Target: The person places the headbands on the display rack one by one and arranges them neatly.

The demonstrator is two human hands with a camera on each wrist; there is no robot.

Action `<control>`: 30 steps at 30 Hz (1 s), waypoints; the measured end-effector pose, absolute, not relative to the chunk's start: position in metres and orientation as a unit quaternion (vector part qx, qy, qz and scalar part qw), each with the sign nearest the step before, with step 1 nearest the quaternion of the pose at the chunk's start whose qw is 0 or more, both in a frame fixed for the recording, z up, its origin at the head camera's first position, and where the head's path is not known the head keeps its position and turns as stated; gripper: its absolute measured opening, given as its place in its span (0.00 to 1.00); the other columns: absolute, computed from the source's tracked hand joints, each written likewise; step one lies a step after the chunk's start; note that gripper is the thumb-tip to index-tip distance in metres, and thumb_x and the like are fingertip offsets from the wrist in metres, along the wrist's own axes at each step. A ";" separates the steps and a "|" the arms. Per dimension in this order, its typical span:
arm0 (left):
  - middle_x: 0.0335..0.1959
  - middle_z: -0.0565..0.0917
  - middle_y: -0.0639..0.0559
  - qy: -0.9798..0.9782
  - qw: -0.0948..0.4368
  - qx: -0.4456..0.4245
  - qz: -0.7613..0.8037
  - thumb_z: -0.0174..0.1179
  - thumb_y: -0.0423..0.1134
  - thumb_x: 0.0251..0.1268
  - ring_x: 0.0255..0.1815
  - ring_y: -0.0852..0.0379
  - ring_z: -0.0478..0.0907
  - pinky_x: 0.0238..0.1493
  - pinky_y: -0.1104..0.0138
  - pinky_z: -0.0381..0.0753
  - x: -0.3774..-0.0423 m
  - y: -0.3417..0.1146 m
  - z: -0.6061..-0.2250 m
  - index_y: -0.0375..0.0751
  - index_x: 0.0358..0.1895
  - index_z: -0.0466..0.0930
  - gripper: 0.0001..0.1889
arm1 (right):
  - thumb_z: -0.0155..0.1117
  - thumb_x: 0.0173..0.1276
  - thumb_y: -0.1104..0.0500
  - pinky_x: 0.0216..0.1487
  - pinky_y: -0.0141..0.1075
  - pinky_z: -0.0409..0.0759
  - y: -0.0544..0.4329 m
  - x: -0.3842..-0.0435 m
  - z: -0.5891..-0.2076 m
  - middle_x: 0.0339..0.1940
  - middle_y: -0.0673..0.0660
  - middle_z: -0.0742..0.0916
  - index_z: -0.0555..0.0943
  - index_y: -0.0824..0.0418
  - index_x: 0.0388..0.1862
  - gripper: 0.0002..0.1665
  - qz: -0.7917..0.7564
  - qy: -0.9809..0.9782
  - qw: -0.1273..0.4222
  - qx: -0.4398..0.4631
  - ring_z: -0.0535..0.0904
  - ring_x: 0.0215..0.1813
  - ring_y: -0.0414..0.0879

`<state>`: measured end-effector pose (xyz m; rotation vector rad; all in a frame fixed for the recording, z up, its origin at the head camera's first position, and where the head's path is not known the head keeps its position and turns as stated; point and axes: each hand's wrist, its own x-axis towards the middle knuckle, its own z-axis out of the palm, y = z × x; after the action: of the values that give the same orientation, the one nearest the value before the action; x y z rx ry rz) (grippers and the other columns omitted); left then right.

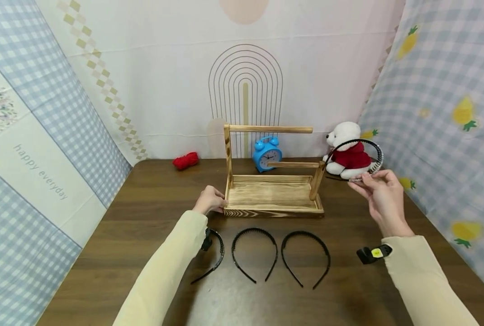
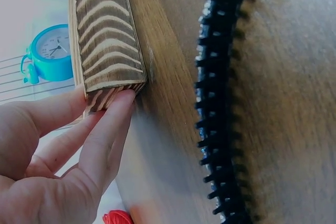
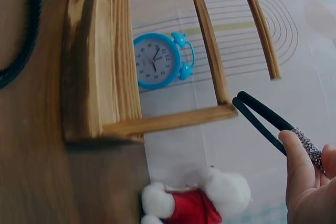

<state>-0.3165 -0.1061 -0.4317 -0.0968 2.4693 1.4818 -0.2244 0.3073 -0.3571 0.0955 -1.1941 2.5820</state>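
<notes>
My left hand (image 1: 210,200) grips the left front corner of a wooden stand (image 1: 274,213), a shallow tray with one tall and one short side bar. The left wrist view shows thumb and fingers at the end of its dark-grained wall (image 2: 110,40). Raised at the right, my right hand (image 1: 386,194) pinches a black headband (image 1: 380,156) with a sparkly section. In the right wrist view, the tips of this headband (image 3: 265,113) overlap the end of the short bar (image 3: 212,51). Three black toothed headbands lie in front: left (image 1: 222,249), middle (image 1: 254,229) and right (image 1: 306,233).
A blue alarm clock (image 1: 268,156) stands behind the stand. To its right sits a white plush bear (image 1: 345,131) in a red top, partly behind the raised headband. A red yarn bundle (image 1: 186,161) lies at the table's back left. Patterned cloths hang around the table (image 1: 116,253).
</notes>
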 end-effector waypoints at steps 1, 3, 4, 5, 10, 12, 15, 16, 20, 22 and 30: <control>0.44 0.84 0.28 0.851 0.129 -0.033 0.508 0.64 0.27 0.62 0.31 0.46 0.88 0.36 0.61 0.89 -0.316 -0.106 -0.432 0.21 0.52 0.79 0.16 | 0.58 0.66 0.76 0.43 0.45 0.87 0.305 -0.226 -0.356 0.35 0.62 0.82 0.65 0.68 0.33 0.12 0.897 -0.414 0.150 0.032 0.88 0.35 0.54; 0.44 0.84 0.28 0.854 0.127 -0.030 0.504 0.64 0.27 0.62 0.33 0.45 0.88 0.36 0.61 0.89 -0.315 -0.105 -0.431 0.21 0.52 0.80 0.16 | 0.58 0.66 0.75 0.43 0.45 0.87 0.300 -0.229 -0.355 0.33 0.62 0.83 0.65 0.68 0.33 0.12 0.898 -0.410 0.157 0.034 0.88 0.34 0.54; 0.44 0.85 0.28 0.855 0.126 -0.030 0.502 0.64 0.27 0.62 0.33 0.45 0.88 0.37 0.61 0.89 -0.315 -0.105 -0.430 0.21 0.52 0.80 0.16 | 0.58 0.66 0.76 0.43 0.45 0.87 0.298 -0.231 -0.354 0.33 0.63 0.84 0.64 0.68 0.32 0.12 0.900 -0.405 0.158 0.038 0.88 0.34 0.55; 0.44 0.85 0.28 0.856 0.125 -0.029 0.501 0.64 0.27 0.62 0.34 0.45 0.88 0.37 0.60 0.89 -0.315 -0.104 -0.430 0.21 0.52 0.80 0.16 | 0.58 0.66 0.76 0.42 0.46 0.87 0.296 -0.232 -0.354 0.31 0.63 0.84 0.64 0.68 0.32 0.12 0.901 -0.401 0.161 0.040 0.88 0.34 0.55; 0.44 0.85 0.29 0.857 0.124 -0.029 0.499 0.64 0.27 0.62 0.34 0.44 0.88 0.38 0.60 0.89 -0.314 -0.104 -0.428 0.22 0.51 0.80 0.16 | 0.59 0.66 0.76 0.41 0.46 0.87 0.285 -0.237 -0.351 0.30 0.63 0.85 0.64 0.68 0.32 0.13 0.900 -0.400 0.169 0.037 0.88 0.33 0.54; 0.44 0.85 0.29 0.857 0.124 -0.029 0.499 0.64 0.27 0.62 0.33 0.44 0.88 0.38 0.59 0.89 -0.313 -0.104 -0.429 0.22 0.51 0.80 0.16 | 0.60 0.65 0.76 0.41 0.45 0.87 0.282 -0.239 -0.350 0.30 0.62 0.85 0.64 0.67 0.33 0.13 0.896 -0.408 0.172 0.028 0.88 0.33 0.53; 0.44 0.85 0.28 0.856 0.124 -0.029 0.502 0.64 0.27 0.61 0.33 0.45 0.88 0.38 0.60 0.89 -0.314 -0.105 -0.429 0.22 0.51 0.80 0.16 | 0.61 0.65 0.75 0.42 0.44 0.87 0.277 -0.243 -0.348 0.30 0.61 0.84 0.63 0.66 0.34 0.15 0.891 -0.418 0.176 0.016 0.88 0.32 0.51; 0.44 0.85 0.28 0.855 0.123 -0.028 0.503 0.64 0.26 0.61 0.32 0.45 0.88 0.38 0.60 0.89 -0.314 -0.105 -0.429 0.21 0.51 0.80 0.16 | 0.61 0.65 0.75 0.42 0.43 0.87 0.276 -0.245 -0.347 0.31 0.61 0.84 0.63 0.66 0.34 0.15 0.890 -0.420 0.178 0.013 0.88 0.32 0.51; 0.43 0.85 0.28 0.852 0.119 -0.028 0.508 0.64 0.26 0.61 0.32 0.45 0.88 0.38 0.59 0.89 -0.315 -0.105 -0.429 0.21 0.51 0.80 0.16 | 0.61 0.65 0.75 0.42 0.44 0.87 0.270 -0.251 -0.344 0.32 0.61 0.82 0.62 0.66 0.33 0.16 0.885 -0.427 0.186 0.003 0.88 0.32 0.50; 0.43 0.85 0.28 0.852 0.118 -0.029 0.509 0.64 0.26 0.62 0.32 0.45 0.88 0.38 0.59 0.89 -0.315 -0.106 -0.429 0.21 0.51 0.80 0.16 | 0.61 0.65 0.75 0.42 0.43 0.87 0.267 -0.254 -0.344 0.32 0.60 0.82 0.63 0.66 0.33 0.15 0.881 -0.434 0.188 -0.001 0.88 0.33 0.50; 0.42 0.85 0.28 0.852 0.120 -0.028 0.509 0.64 0.26 0.61 0.32 0.45 0.88 0.38 0.59 0.89 -0.314 -0.106 -0.431 0.21 0.51 0.80 0.16 | 0.58 0.67 0.74 0.41 0.42 0.88 0.254 -0.262 -0.344 0.31 0.59 0.83 0.63 0.66 0.32 0.13 0.873 -0.450 0.189 -0.007 0.87 0.33 0.48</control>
<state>-0.3141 -0.1056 -0.4310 -0.0824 2.4898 1.4869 -0.2618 0.2541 -0.3435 -0.0204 -1.2644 2.4538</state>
